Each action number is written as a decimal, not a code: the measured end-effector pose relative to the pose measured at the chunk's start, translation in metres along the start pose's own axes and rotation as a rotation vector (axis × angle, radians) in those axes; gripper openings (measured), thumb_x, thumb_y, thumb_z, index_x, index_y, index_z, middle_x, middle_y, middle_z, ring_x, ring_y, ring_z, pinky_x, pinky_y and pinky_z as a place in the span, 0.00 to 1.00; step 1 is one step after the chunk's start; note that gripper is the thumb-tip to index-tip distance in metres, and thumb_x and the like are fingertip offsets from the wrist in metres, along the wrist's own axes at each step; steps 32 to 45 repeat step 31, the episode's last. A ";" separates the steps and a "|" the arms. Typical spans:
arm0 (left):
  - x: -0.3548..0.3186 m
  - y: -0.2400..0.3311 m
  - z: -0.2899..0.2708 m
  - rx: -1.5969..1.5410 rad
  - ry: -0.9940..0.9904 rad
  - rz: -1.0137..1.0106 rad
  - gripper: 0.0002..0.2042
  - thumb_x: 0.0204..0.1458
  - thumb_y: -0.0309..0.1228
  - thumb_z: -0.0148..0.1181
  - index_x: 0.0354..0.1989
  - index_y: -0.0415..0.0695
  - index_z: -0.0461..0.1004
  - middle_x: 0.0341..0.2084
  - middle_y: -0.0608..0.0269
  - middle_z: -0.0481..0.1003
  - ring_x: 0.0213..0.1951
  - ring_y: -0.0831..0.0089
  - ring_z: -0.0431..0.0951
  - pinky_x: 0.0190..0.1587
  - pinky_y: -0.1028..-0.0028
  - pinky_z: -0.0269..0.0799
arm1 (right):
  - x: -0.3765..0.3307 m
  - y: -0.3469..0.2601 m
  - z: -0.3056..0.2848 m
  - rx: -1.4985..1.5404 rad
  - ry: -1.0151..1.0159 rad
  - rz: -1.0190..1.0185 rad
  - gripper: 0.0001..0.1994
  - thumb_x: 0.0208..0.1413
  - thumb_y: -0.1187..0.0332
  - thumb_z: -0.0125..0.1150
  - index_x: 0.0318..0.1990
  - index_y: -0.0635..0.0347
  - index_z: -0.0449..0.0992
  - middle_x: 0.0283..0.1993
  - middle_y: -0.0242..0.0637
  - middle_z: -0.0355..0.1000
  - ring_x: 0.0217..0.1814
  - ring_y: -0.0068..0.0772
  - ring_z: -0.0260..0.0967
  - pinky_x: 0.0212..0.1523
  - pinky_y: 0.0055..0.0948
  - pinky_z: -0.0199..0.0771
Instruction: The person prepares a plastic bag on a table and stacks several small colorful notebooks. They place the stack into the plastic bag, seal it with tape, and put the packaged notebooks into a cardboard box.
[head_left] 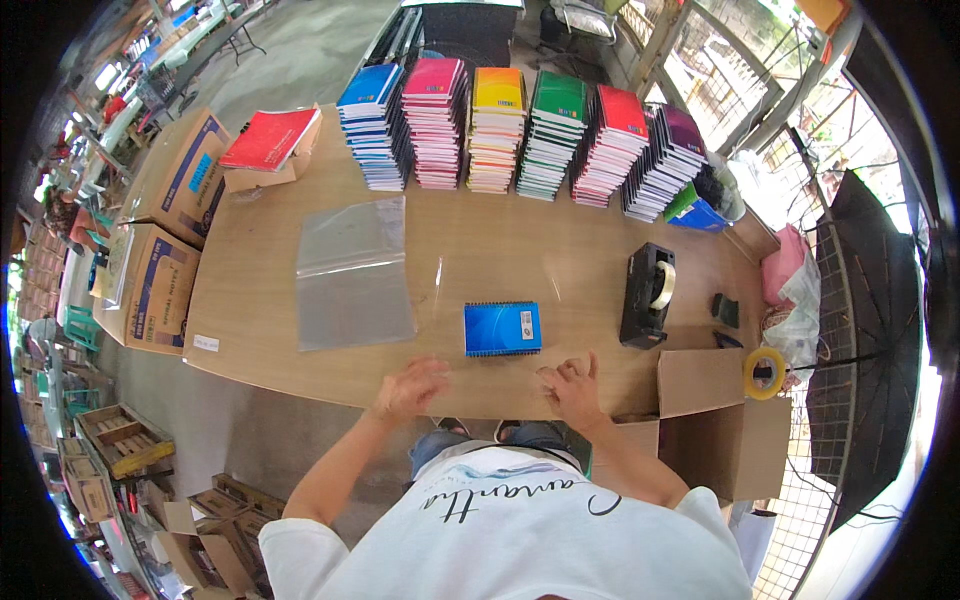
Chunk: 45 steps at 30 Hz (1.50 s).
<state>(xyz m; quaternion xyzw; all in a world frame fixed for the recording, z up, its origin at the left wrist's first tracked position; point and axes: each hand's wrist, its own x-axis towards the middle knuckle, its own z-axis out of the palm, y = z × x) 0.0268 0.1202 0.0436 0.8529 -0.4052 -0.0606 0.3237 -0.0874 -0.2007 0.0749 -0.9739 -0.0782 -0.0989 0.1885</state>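
Observation:
A small blue spiral notebook (497, 329), or a short stack of them, lies near the table's front edge. It has wire coils along its far and near sides and a white label at its right. To its lower left is my left hand (412, 388), fingers loosely bent and slightly blurred, with nothing visible in them. My right hand (570, 393) hovers by the notebook's lower right corner, its index finger raised and the others half curled, holding nothing I can see. Neither hand touches the notebook. Clear plastic sleeves (355, 275) lie flat to its left.
Tall notebook stacks, blue (375, 135), pink, yellow, green, red and purple, line the table's far side. A black tape dispenser (646, 295) stands right of the notebook. An open carton (715, 440) with a tape roll (764, 373) sits at the front right; closed cartons (160, 285) flank the left.

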 end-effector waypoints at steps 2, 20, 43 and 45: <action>0.019 -0.006 -0.020 0.110 0.141 -0.021 0.16 0.41 0.28 0.65 0.42 0.54 0.77 0.48 0.56 0.71 0.50 0.52 0.69 0.54 0.58 0.65 | 0.016 0.021 -0.008 0.187 0.029 0.014 0.06 0.44 0.66 0.63 0.28 0.54 0.75 0.32 0.31 0.73 0.45 0.38 0.67 0.48 0.46 0.61; 0.066 0.101 0.092 0.386 0.184 -0.186 0.40 0.46 0.51 0.58 0.68 0.62 0.47 0.65 0.40 0.44 0.66 0.45 0.45 0.65 0.52 0.44 | 0.207 0.094 0.043 0.104 0.198 -0.144 0.24 0.39 0.59 0.71 0.43 0.60 0.71 0.44 0.46 0.72 0.55 0.48 0.64 0.53 0.46 0.62; 0.064 0.098 0.113 0.454 0.190 -0.276 0.44 0.42 0.49 0.63 0.68 0.64 0.44 0.66 0.44 0.42 0.66 0.47 0.46 0.67 0.53 0.39 | 0.291 0.134 0.123 0.422 -0.600 -0.169 0.17 0.28 0.68 0.74 0.25 0.63 0.72 0.23 0.40 0.70 0.27 0.35 0.70 0.28 0.34 0.70; 0.064 0.098 0.113 0.454 0.190 -0.276 0.44 0.42 0.49 0.63 0.68 0.64 0.44 0.66 0.44 0.42 0.66 0.47 0.46 0.67 0.53 0.39 | 0.291 0.134 0.123 0.422 -0.600 -0.169 0.17 0.28 0.68 0.74 0.25 0.63 0.72 0.23 0.40 0.70 0.27 0.35 0.70 0.28 0.34 0.70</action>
